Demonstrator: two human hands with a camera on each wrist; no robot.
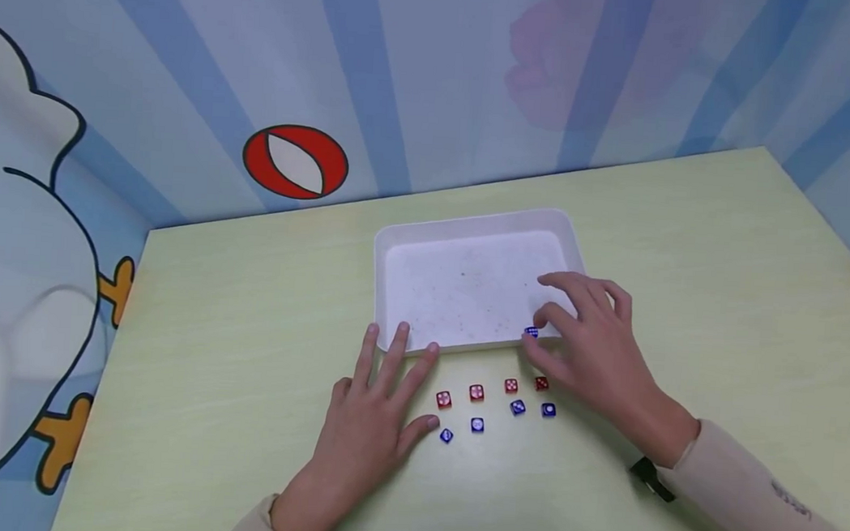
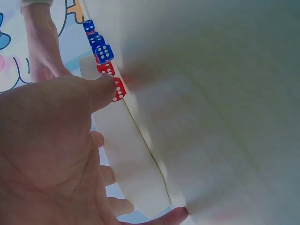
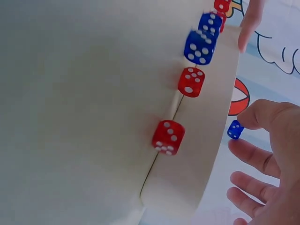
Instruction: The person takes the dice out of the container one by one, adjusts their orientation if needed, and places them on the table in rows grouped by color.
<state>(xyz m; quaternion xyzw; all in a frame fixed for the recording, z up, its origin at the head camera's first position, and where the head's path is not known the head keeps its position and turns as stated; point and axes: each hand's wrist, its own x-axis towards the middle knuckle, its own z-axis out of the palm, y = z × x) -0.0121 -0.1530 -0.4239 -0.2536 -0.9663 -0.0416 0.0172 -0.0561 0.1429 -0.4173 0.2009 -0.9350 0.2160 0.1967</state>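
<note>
My right hand pinches a blue die between thumb and index finger, over the near right rim of a white tray. In the right wrist view that blue die shows at the fingertips, its other fingers held apart. My left hand lies with spread fingers at the tray's near left corner, fingertips overlapping the rim. Its thumb tip is close to a blue die on the table. Before the tray, several red dice form a row, with several blue dice in a row nearer me.
The pale table extends on both sides of the tray. A striped blue wall with cartoon prints stands behind it. Small dark specks dot the tray's floor.
</note>
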